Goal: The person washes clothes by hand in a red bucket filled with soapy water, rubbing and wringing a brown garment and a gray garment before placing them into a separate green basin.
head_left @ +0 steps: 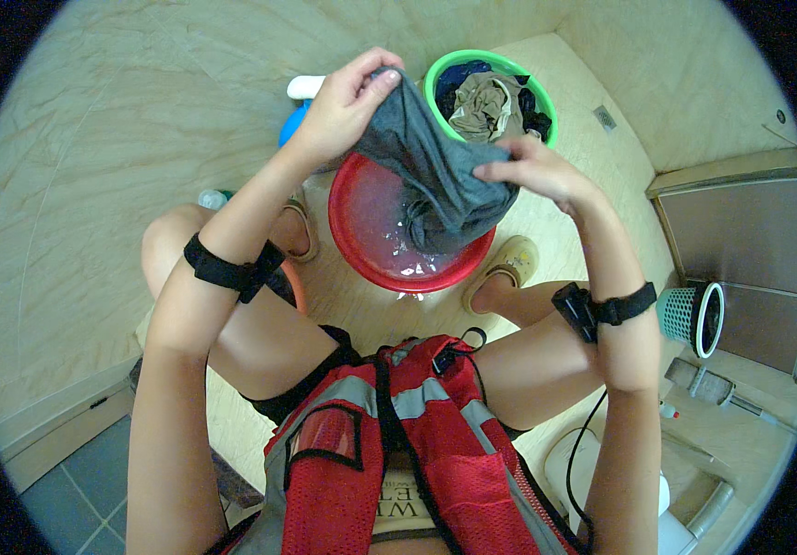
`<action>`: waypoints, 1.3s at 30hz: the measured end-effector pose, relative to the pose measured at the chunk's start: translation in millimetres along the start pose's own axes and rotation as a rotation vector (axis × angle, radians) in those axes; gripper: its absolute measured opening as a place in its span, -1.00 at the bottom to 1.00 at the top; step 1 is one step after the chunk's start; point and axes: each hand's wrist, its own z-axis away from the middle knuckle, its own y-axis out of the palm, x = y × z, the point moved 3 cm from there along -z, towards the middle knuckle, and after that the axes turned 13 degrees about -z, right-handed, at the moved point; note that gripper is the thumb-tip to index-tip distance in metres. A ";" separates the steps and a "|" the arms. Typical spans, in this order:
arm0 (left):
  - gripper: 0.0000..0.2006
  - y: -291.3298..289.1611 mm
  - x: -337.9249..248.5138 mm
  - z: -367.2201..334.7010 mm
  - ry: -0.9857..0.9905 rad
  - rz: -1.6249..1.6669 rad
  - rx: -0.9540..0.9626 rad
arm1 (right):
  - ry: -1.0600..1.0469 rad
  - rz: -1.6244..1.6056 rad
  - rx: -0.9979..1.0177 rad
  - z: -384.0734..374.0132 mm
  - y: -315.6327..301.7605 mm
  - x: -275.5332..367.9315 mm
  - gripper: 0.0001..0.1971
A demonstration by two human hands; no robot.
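A wet dark grey garment (435, 176) is stretched between my two hands above the red basin (337, 217). My left hand (348, 102) pinches its upper left end. At the other end my right hand (533, 173) grips the cloth, thumb on top, some fingers hidden behind. The garment's lower part hangs down into the basin, which holds cloudy, sudsy water (375, 222). Just beyond stands a green basin (553, 125) heaped with clothes, among them a beige garment (484, 106) and dark pieces.
A blue container with a white top (304, 88) stands by the left wall. My feet in beige clogs (515, 259) flank the red basin. To the right are a teal waste basket (676, 314) and a toilet (576, 472). A floor drain (606, 117) lies at the far right.
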 end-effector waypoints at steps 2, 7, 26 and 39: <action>-0.84 7.6 -8.1 -0.6 0.033 -0.033 0.066 | 0.061 0.188 0.063 -5.3 1.2 -11.0 -0.62; -0.85 31.9 -7.2 -0.4 0.004 0.147 0.179 | -0.293 0.318 -0.026 -7.6 23.5 7.8 -0.53; -0.70 70.0 -13.2 4.5 -0.610 0.810 0.037 | -0.722 -0.004 -0.697 -23.9 12.5 46.3 -0.55; -0.70 113.8 -10.6 -3.9 -0.739 1.253 0.032 | -0.893 0.446 -0.874 -21.2 33.0 58.7 -0.61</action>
